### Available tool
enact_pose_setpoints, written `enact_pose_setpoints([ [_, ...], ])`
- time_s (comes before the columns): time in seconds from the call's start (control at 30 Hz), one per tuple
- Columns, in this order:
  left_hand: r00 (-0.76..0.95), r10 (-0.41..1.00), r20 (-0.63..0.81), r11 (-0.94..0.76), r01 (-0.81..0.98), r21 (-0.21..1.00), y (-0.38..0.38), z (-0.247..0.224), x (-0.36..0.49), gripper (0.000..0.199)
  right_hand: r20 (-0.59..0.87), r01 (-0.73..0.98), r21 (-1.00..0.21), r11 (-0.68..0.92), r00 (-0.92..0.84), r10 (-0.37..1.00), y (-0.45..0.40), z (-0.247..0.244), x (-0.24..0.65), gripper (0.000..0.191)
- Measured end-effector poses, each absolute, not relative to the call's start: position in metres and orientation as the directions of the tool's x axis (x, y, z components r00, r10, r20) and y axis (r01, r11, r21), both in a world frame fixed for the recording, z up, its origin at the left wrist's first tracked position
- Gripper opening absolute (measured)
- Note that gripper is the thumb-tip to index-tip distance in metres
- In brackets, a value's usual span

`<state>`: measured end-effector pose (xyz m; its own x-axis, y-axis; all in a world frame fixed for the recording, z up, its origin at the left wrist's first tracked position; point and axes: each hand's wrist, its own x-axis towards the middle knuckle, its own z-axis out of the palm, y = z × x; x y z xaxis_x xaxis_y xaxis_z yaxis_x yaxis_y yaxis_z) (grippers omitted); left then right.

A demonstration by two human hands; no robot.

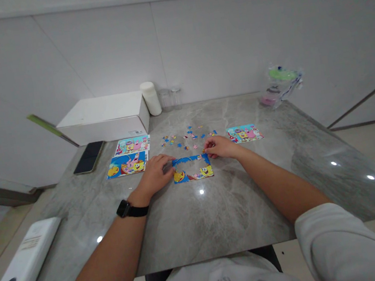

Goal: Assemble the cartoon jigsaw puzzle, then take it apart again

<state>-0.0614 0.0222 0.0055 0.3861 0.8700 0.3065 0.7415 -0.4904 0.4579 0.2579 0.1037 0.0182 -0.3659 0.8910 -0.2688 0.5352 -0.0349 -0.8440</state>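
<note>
A partly assembled jigsaw puzzle (pixel 193 177) lies flat on the grey table, its border joined and its middle showing bare tabletop. My left hand (pixel 158 170) rests at its left edge, fingers stretched out and touching the frame's upper left side. At the upper right corner of the puzzle, my right hand (pixel 217 147) pinches a small puzzle piece (pixel 204 150), partly hidden by the fingers. Several loose puzzle pieces (pixel 192 136) are scattered just beyond the puzzle.
Two picture cards (pixel 128 164) lie left, beside a phone (pixel 89 157). A finished-looking puzzle (pixel 244 133) lies right. Behind stand a white box (pixel 103 118), white bottle (pixel 151 99), clear jars (pixel 170 99) and a plastic bag (pixel 280 86). A power bank (pixel 27 258) sits front left.
</note>
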Motion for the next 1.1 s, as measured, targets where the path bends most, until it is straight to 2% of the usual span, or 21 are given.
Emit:
enact_pose_setpoints([
  [0.07,0.362,0.859,0.361,-0.502,0.734,0.457,0.020,0.010,-0.058,0.027,-0.235,0.536,-0.844,0.016,-0.397,0.887,0.104,0.021,0.259,0.005],
  [0.2,0.349,0.843,0.410,-0.518,0.732,0.442,0.015,0.030,-0.041,0.023,-0.188,0.512,-0.857,0.068,-0.433,0.882,0.104,0.026,0.261,0.018],
  [0.37,0.542,0.799,0.262,-0.601,0.743,0.295,0.004,0.053,-0.002,0.021,-0.163,0.530,-0.834,0.151,-0.499,0.851,0.103,0.032,0.261,0.011],
  [0.53,0.672,0.721,0.170,-0.692,0.691,0.208,-0.022,0.046,0.032,0.019,-0.141,0.593,-0.774,0.222,-0.504,0.852,0.098,0.039,0.261,0.010],
  [0.8,0.695,0.656,0.294,-0.755,0.604,0.256,-0.039,0.020,0.035,0.026,-0.165,0.665,-0.680,0.309,-0.550,0.819,0.093,0.039,0.259,0.011],
  [1.1,0.752,0.597,0.279,-0.797,0.519,0.309,-0.037,0.013,0.037,0.028,-0.241,0.682,-0.651,0.332,-0.601,0.762,0.084,0.040,0.253,0.009],
])
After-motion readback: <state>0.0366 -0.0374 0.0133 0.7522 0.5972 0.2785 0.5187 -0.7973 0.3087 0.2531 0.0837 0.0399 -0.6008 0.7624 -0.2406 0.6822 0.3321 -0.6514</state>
